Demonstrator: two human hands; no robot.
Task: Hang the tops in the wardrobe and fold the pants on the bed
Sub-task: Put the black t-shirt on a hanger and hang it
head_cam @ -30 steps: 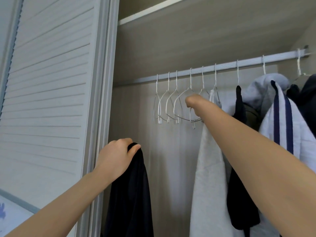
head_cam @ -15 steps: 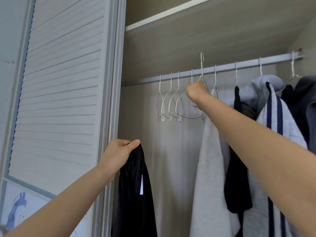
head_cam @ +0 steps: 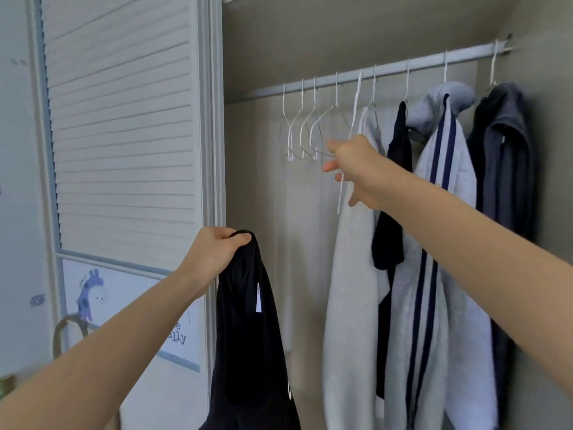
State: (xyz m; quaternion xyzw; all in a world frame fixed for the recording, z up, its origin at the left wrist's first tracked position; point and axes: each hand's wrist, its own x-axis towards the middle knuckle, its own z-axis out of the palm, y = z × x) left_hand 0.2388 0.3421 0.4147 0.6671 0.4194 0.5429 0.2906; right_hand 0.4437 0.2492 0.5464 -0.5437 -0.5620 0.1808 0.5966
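Note:
My left hand (head_cam: 214,256) grips the top edge of a black top (head_cam: 248,336), which hangs down in front of the open wardrobe. My right hand (head_cam: 356,169) holds a white wire hanger (head_cam: 352,125) off the rail; the hanger tilts and its hook points up toward the rail (head_cam: 387,71). Several empty white hangers (head_cam: 305,131) hang on the rail just left of my right hand. To the right hang a light grey top (head_cam: 353,290), a black top (head_cam: 393,197), a white top with navy stripes (head_cam: 446,243) and a dark grey top (head_cam: 505,169).
A white louvred wardrobe door (head_cam: 124,125) stands open at the left, with a giraffe picture (head_cam: 90,293) on its lower panel. The wardrobe's beige back wall (head_cam: 257,181) shows behind the hangers. A curved metal handle (head_cam: 66,330) sits at lower left.
My right hand has lifted one hanger off the rail and drawn it down and toward me. My left hand keeps its hold on the black top. The view has tilted lower.

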